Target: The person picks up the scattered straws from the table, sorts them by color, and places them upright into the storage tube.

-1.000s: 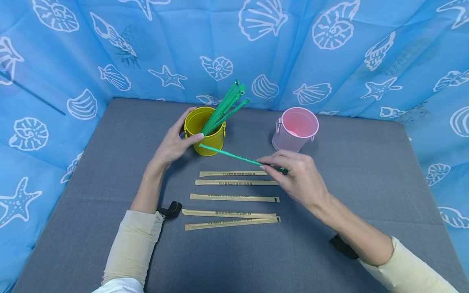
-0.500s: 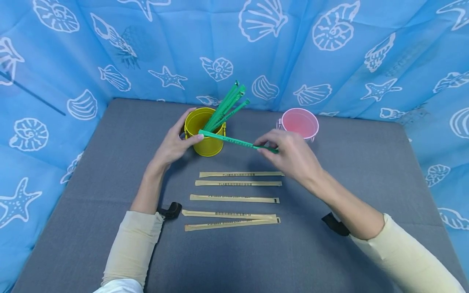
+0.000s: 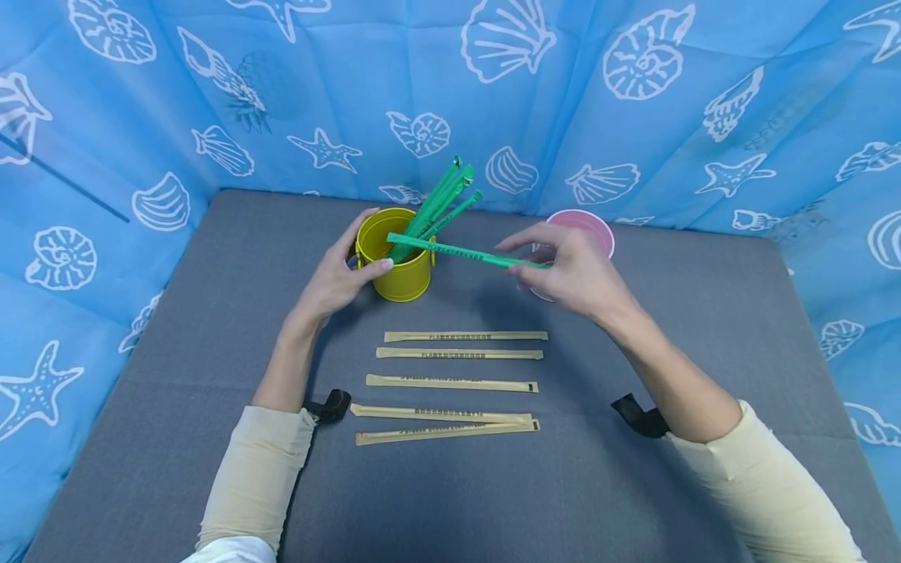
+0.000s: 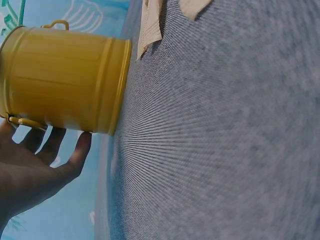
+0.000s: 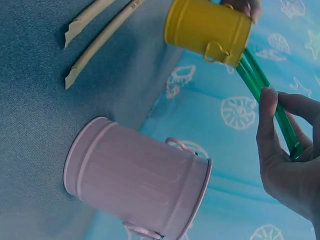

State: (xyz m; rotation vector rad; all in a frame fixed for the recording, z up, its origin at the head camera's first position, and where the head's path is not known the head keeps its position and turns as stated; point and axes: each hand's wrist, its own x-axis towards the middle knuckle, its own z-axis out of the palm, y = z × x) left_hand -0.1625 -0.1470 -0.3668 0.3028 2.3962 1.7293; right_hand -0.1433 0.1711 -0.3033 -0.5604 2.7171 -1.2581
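Observation:
My left hand (image 3: 334, 275) holds the small yellow bucket (image 3: 407, 283) at its left side, thumb at the front rim and the other fingers behind. In the left wrist view, those fingers (image 4: 79, 152) lie against the bucket's wall. Several green wrapped straws (image 3: 442, 195) lean out of the bucket to the right. Between thumb and fingers, my right hand (image 3: 580, 270) pinches another green wrapped straw (image 3: 457, 251) near its right end. Its left end overlaps the bucket's opening in the head view. The right wrist view shows the pinched straw (image 5: 286, 125) beyond the fingertips.
A pink bucket (image 5: 137, 175) stands at the right, partly hidden behind my right hand in the head view. Several straws in tan paper wrappers (image 3: 457, 384) lie in rows on the grey tabletop (image 3: 450, 500). A blue curtain (image 3: 296, 86) with shell prints hangs behind.
My right hand has moved up and away from me with the green straw, bringing its left end over the yellow bucket. My left hand has stayed in place on the bucket.

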